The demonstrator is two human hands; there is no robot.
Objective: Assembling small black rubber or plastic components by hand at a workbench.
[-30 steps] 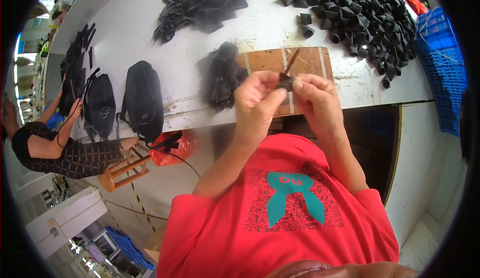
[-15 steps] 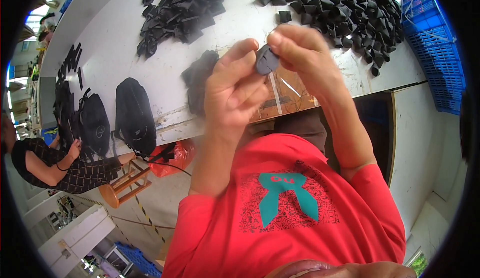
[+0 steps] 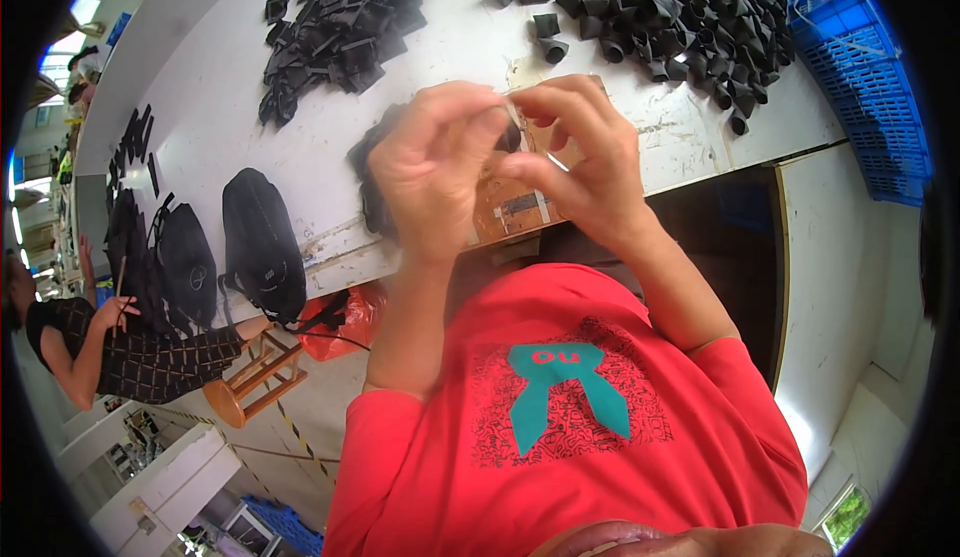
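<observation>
Both hands are raised over the table's near edge, fingertips close together. My left hand (image 3: 430,162) is closed, its thumb and fingers bent towards a small dark fabric piece (image 3: 512,137), mostly hidden between the hands. My right hand (image 3: 590,152) has its thumb and fingers apart around that piece; whether it touches it is unclear. Behind my left hand lies a partly covered stack of black fabric pieces (image 3: 370,182). Beyond my hands, a small black tube-shaped piece (image 3: 553,51) lies in front of a large heap of similar folded pieces (image 3: 660,17).
A pile of flat black pieces (image 3: 345,32) lies on the white table (image 3: 210,87). Two black bags (image 3: 263,242) rest at the left. A blue crate (image 3: 865,87) stands at the right. A co-worker (image 3: 90,342) sits at far left near a wooden stool (image 3: 235,402).
The black piece held between both hands has left them, and a tube-shaped piece now lies in front of the heap. My right hand's fingers have spread. The whole view has shifted slightly.
</observation>
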